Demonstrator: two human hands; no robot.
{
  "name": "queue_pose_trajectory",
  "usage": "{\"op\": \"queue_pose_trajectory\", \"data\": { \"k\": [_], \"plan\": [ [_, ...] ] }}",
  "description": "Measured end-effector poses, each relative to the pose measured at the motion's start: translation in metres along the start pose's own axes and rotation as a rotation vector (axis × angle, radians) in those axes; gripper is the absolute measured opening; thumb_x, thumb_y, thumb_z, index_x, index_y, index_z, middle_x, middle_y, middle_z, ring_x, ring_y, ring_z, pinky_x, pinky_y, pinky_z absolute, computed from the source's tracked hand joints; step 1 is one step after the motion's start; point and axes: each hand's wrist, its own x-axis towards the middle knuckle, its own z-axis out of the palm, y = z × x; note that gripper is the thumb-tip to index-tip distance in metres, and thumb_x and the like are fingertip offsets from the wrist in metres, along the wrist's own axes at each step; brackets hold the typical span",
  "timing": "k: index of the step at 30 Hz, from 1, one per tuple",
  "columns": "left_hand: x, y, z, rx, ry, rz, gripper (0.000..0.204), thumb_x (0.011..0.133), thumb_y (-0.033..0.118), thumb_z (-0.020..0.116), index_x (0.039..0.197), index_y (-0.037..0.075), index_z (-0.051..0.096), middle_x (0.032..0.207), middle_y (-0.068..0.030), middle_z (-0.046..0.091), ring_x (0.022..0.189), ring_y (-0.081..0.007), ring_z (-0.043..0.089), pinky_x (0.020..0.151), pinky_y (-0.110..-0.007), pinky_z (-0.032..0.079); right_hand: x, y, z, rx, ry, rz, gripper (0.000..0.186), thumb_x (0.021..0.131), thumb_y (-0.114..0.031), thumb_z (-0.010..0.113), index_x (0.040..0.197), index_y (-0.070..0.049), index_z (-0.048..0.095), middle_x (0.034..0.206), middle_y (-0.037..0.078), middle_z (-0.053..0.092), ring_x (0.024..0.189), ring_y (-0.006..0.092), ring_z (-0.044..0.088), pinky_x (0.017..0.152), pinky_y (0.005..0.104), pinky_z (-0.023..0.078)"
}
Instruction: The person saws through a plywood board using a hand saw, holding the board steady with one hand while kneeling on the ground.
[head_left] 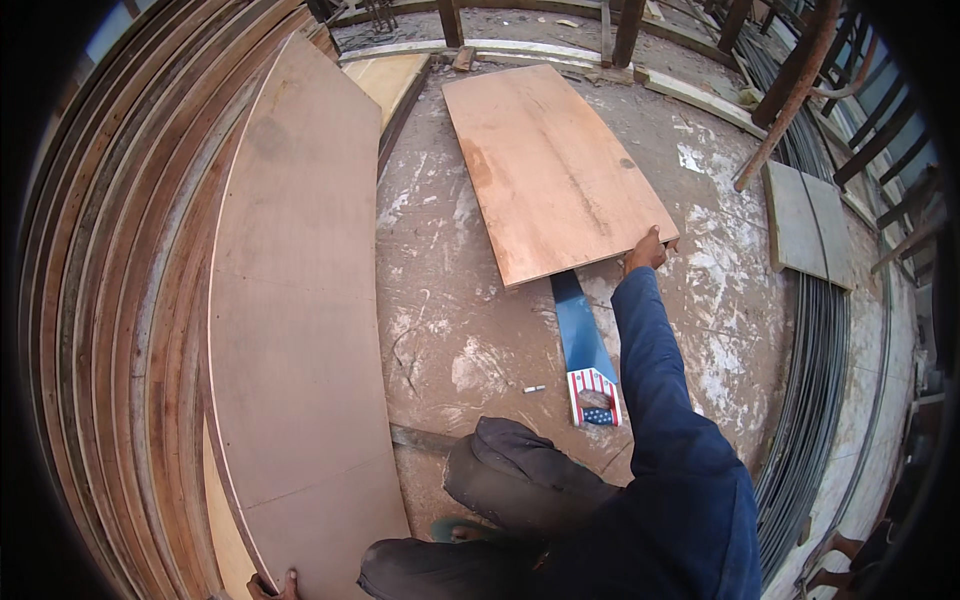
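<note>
My right hand (648, 252) grips the near right corner of a short plywood board (560, 170), thumb on top. A handsaw (583, 330) with a blue blade and a striped, starred handle lies on the floor, its far end hidden by that board. My left hand (274, 586), partly cut off at the lower edge, holds the near end of a long plywood sheet (300, 330), its thumb against the face. A small white marker-like stick (534, 388) lies on the floor left of the saw handle.
Long planks or panels (120, 300) are stacked along the left. Bundled dark rods (815, 370) run down the right side, with a grey board (808, 225) across them. A rusty pole (790, 105) leans nearby. Timber posts (628, 35) stand at the back.
</note>
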Motion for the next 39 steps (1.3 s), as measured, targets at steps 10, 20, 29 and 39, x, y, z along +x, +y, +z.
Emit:
{"op": "queue_pose_trajectory", "data": {
  "k": [10, 20, 29, 39],
  "plan": [
    [-0.017, -0.002, 0.001, 0.133, 0.072, 0.136, 0.079, 0.062, 0.067, 0.086, 0.095, -0.002, 0.067, 0.084, -0.017, 0.067, 0.075, -0.0351, 0.062, 0.073, -0.046, 0.053, 0.103, -0.067, -0.291, -0.086, 0.316, -0.075, 0.053, 0.094, -0.031, 0.068, 0.113, 0.018, 0.06, 0.113, 0.023, 0.067, 0.092, 0.0325, 0.069, 0.084, 0.0436, 0.056],
    [-0.004, -0.04, 0.015, 0.066, 0.048, 0.147, 0.073, 0.071, 0.056, 0.083, 0.109, -0.003, 0.064, 0.097, -0.0222, 0.067, 0.086, -0.0358, 0.064, 0.081, -0.045, 0.052, 0.052, -0.05, -0.548, -0.39, 0.747, 0.056, 0.048, 0.096, -0.036, 0.059, 0.12, 0.005, 0.063, 0.118, 0.022, 0.068, 0.104, 0.0354, 0.068, 0.092, 0.045, 0.055],
    [0.01, -0.02, 0.02, -0.271, -0.098, 0.13, 0.058, 0.083, 0.035, 0.081, 0.118, -0.002, 0.053, 0.101, -0.0165, 0.064, 0.093, -0.0269, 0.061, 0.087, -0.037, 0.048, 0.098, -0.041, -0.521, -1.861, 0.757, 0.07, 0.037, 0.098, -0.032, 0.052, 0.115, 0.001, 0.059, 0.114, 0.024, 0.066, 0.111, 0.0323, 0.066, 0.087, 0.0494, 0.055],
    [-0.009, -0.002, 0.014, 0.005, -0.039, 0.069, 0.09, 0.05, 0.047, 0.096, 0.116, -0.002, 0.06, 0.099, -0.0228, 0.071, 0.09, -0.0382, 0.07, 0.079, -0.044, 0.055, -0.273, -0.02, -0.048, -0.418, -1.463, -1.19, 0.076, 0.085, -0.033, 0.08, 0.146, -0.005, 0.045, 0.145, 0.021, 0.046, 0.135, 0.036, 0.045, 0.109, 0.0475, 0.041]
  ]
}}
